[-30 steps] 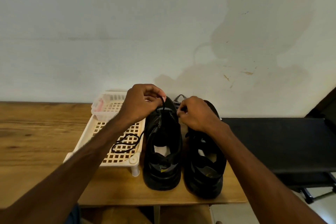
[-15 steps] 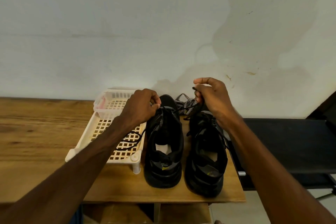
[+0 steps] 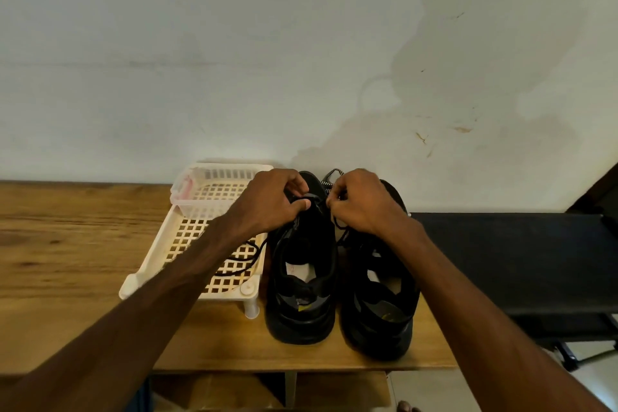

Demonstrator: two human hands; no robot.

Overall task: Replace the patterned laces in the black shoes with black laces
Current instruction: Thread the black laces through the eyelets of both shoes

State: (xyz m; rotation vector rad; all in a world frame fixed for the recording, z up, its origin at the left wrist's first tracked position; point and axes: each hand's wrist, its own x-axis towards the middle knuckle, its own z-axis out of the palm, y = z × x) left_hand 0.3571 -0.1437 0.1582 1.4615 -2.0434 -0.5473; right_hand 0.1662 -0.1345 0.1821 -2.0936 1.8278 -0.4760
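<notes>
Two black shoes stand side by side on the wooden table (image 3: pixel 67 261), heels toward me: the left shoe (image 3: pixel 302 278) and the right shoe (image 3: pixel 379 304). My left hand (image 3: pixel 271 201) grips the toe end of the left shoe, fingers curled at the black lace (image 3: pixel 244 261), whose free end trails over the tray. My right hand (image 3: pixel 364 201) pinches the other end of the black lace beside the left shoe's toe. A black-and-white patterned lace (image 3: pixel 329 177) lies behind the shoes, mostly hidden by my hands.
A cream lattice tray (image 3: pixel 187 241) on short legs sits left of the shoes, with a small clear basket (image 3: pixel 214 187) at its far end. A black bench (image 3: pixel 508 251) adjoins the table on the right. The wall stands close behind.
My right hand, raised high with the lace half a second ago, has come back down and left to the left shoe's toe. My left hand has stayed on that shoe.
</notes>
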